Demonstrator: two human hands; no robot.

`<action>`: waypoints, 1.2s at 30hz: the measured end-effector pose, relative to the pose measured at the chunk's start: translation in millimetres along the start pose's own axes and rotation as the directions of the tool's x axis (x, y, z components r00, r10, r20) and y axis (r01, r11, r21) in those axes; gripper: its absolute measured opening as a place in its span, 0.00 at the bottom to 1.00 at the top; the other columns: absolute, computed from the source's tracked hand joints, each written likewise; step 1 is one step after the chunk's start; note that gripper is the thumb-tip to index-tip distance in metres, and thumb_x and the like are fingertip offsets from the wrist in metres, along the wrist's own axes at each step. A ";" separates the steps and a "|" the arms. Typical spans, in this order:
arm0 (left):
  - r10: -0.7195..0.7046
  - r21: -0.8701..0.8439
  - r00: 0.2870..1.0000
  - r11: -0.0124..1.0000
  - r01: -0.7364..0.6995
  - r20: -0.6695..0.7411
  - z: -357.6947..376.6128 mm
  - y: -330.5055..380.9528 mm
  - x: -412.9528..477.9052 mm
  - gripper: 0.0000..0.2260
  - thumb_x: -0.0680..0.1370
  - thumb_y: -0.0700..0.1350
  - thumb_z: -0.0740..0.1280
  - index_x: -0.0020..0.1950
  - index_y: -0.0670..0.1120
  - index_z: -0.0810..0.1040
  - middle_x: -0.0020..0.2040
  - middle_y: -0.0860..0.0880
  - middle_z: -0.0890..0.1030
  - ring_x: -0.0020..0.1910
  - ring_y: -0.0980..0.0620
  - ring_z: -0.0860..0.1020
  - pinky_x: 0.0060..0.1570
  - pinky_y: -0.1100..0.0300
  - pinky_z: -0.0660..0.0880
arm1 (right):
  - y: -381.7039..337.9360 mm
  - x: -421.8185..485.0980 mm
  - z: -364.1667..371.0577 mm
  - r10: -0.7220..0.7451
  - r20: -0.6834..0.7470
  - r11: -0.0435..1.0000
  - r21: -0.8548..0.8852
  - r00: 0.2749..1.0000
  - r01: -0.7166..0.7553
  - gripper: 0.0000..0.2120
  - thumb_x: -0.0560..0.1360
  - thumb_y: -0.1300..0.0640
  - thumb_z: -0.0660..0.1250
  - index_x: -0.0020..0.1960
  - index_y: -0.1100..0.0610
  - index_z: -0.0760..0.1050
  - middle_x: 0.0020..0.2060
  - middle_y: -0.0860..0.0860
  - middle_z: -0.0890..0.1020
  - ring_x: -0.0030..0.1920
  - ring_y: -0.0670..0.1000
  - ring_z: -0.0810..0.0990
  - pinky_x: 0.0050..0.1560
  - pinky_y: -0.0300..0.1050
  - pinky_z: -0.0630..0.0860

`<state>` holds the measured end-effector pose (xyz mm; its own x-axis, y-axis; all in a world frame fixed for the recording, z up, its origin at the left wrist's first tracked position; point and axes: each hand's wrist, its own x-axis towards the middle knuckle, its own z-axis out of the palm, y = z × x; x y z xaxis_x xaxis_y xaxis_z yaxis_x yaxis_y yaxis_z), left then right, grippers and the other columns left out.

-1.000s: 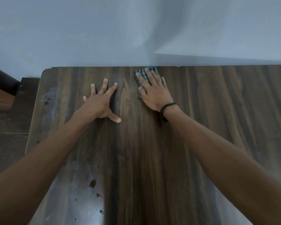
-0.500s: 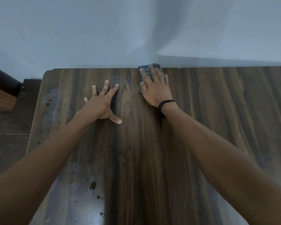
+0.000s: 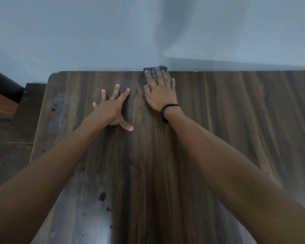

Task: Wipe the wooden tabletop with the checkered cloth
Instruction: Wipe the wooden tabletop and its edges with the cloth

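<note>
The dark wooden tabletop (image 3: 227, 129) fills most of the head view. My right hand (image 3: 161, 92) lies flat, fingers straight, pressing the checkered cloth (image 3: 151, 74) against the table's far edge at the wall. Only the cloth's upper part shows beyond my fingers; the remainder is under my palm. A black band circles that wrist. My left hand (image 3: 113, 108) rests flat on the wood to the left of the cloth, fingers spread, holding nothing.
A pale grey wall (image 3: 113, 32) runs along the table's far edge. Dusty smears and dark spots (image 3: 102, 196) mark the left and near-left wood. The table's left edge (image 3: 40, 120) drops to a dark floor with a wooden step.
My right hand has slid the cloth away from me, up to the table's far edge by the wall. My left hand has stayed in place.
</note>
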<state>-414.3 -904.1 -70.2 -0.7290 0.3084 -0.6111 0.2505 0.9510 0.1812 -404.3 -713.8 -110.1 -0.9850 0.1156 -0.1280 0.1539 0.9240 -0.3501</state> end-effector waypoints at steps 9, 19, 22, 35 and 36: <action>-0.001 0.012 1.000 1.000 0.001 -0.005 0.8 -1.2 -1.2 0.65 0.56 0.62 0.81 0.78 0.62 0.36 0.78 0.56 0.30 0.77 0.36 0.35 0.68 0.26 0.50 | 3.8 -0.9 -6.0 -0.013 0.036 1.000 0.015 0.999 0.013 0.27 0.85 0.47 0.49 0.82 0.41 0.49 0.83 0.49 0.46 0.82 0.51 0.43 0.78 0.59 0.37; 0.010 0.009 1.000 1.000 -0.010 -0.009 0.9 -1.3 -0.3 0.65 0.58 0.62 0.81 0.78 0.62 0.36 0.78 0.56 0.30 0.77 0.36 0.34 0.68 0.26 0.49 | 39.6 -72.2 -4.2 -0.087 0.037 0.995 -0.051 0.996 0.088 0.25 0.85 0.45 0.47 0.82 0.39 0.48 0.82 0.47 0.47 0.82 0.49 0.43 0.78 0.57 0.36; 0.012 0.005 1.000 1.000 -0.012 -0.007 0.9 -2.2 0.2 0.65 0.58 0.62 0.81 0.78 0.62 0.36 0.78 0.56 0.30 0.77 0.35 0.34 0.68 0.26 0.49 | 31.5 -77.2 0.4 0.050 -0.052 0.999 -0.013 0.997 -0.051 0.26 0.85 0.45 0.49 0.82 0.41 0.50 0.83 0.48 0.49 0.82 0.51 0.45 0.79 0.59 0.39; 0.012 0.018 0.999 1.000 -0.012 -0.033 3.7 -4.2 0.5 0.65 0.56 0.63 0.81 0.78 0.62 0.37 0.78 0.56 0.31 0.77 0.36 0.36 0.66 0.25 0.51 | 28.1 -83.9 4.7 -0.062 0.004 0.997 -0.037 0.998 0.062 0.25 0.85 0.45 0.47 0.82 0.40 0.49 0.82 0.47 0.48 0.82 0.50 0.44 0.79 0.61 0.38; 0.012 0.014 0.999 1.000 -0.011 -0.031 2.8 -3.9 0.9 0.66 0.56 0.63 0.81 0.78 0.62 0.37 0.78 0.56 0.31 0.77 0.36 0.36 0.66 0.25 0.51 | 31.9 -80.9 1.6 -0.007 -0.017 1.000 -0.017 1.000 0.007 0.25 0.85 0.46 0.48 0.82 0.40 0.49 0.83 0.47 0.48 0.82 0.50 0.44 0.79 0.61 0.38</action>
<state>-414.2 -907.6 -73.7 -0.7452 0.3199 -0.5851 0.2672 0.9472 0.1775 -319.6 -694.3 -112.4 -0.9873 0.1152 -0.1095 0.1458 0.9307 -0.3356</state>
